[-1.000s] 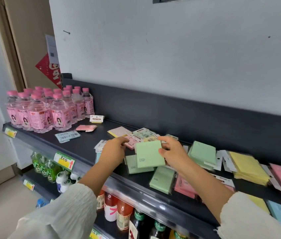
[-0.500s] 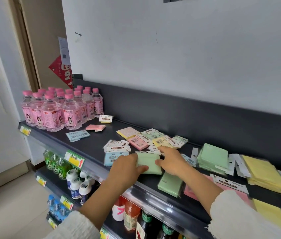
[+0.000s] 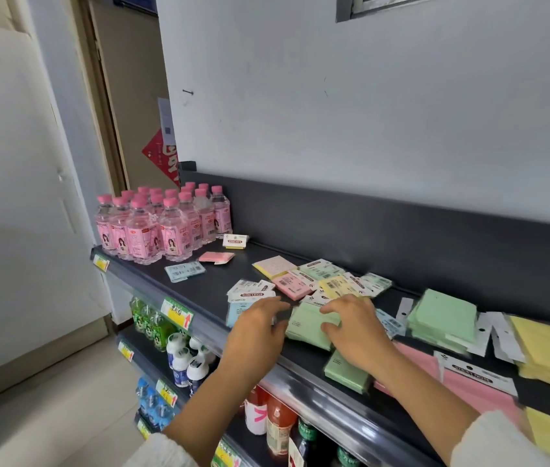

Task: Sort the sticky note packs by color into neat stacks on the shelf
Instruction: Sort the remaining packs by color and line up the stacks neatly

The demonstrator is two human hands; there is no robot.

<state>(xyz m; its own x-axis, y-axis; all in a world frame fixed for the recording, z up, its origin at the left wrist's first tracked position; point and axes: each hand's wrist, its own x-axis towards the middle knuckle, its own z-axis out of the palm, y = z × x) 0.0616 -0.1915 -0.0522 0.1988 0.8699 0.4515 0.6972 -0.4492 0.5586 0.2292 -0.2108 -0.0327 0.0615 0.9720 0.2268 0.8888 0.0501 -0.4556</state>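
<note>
A cluster of pink-capped water bottles (image 3: 162, 227) stood upright at the far left, below a plain grey wall (image 3: 368, 112). A red paper decoration (image 3: 162, 156) hung beside the door frame (image 3: 105, 96). Lower down, green bottles (image 3: 147, 323), white bottles (image 3: 181, 355) and orange drink bottles (image 3: 278, 428) stood behind yellow price tags (image 3: 177, 313).
</note>
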